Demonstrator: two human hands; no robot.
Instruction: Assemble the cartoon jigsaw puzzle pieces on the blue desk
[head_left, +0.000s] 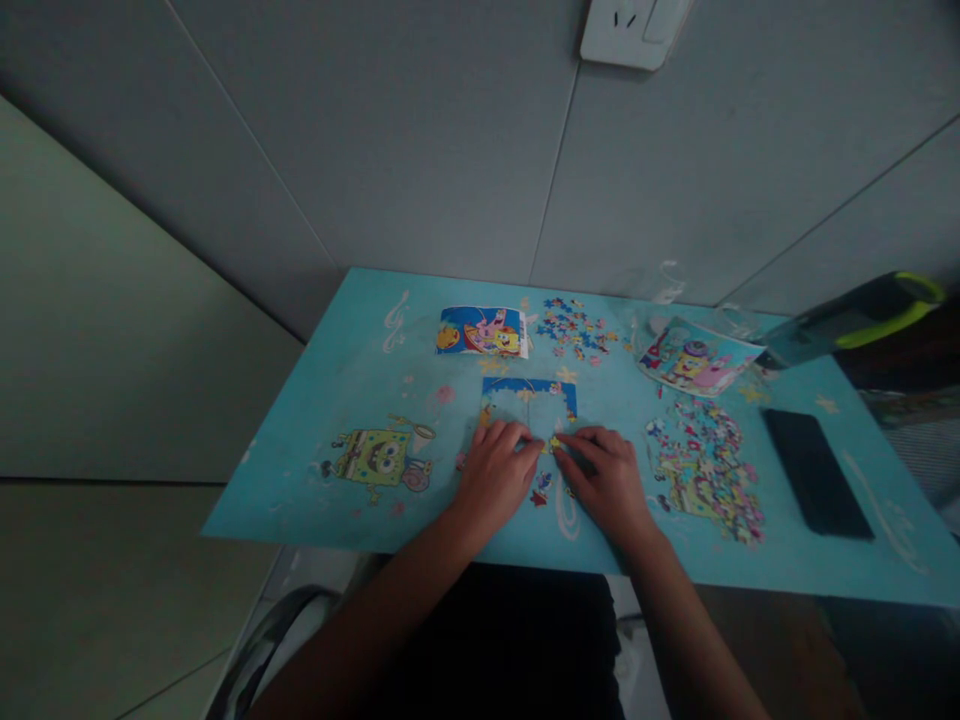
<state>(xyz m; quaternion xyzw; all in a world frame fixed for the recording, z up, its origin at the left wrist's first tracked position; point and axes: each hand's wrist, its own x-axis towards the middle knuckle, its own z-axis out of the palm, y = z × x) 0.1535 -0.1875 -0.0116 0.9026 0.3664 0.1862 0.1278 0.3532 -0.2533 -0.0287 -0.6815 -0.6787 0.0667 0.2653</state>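
A partly joined jigsaw puzzle frame [525, 385] with a blue top edge lies on the turquoise table [300, 400]. My left hand [495, 468] rests over its lower left part, thumb and forefinger pinched together; what they hold, if anything, is too small to make out. Just to the right, my right hand [609, 478] is closed, its fingertips on a small yellow puzzle piece [555, 443]. The fingertips of both hands almost meet there. A few loose puzzle pieces [540, 495] lie below, between the hands.
Behind the frame are a picture card [482, 332] and scattered blue and pink pieces [574, 328]. On the right lie a second picture sheet [697, 358], a large heap of pieces [709, 465], a black phone [816, 472] and a dark bottle-like object [840, 320]. A wall borders the back.
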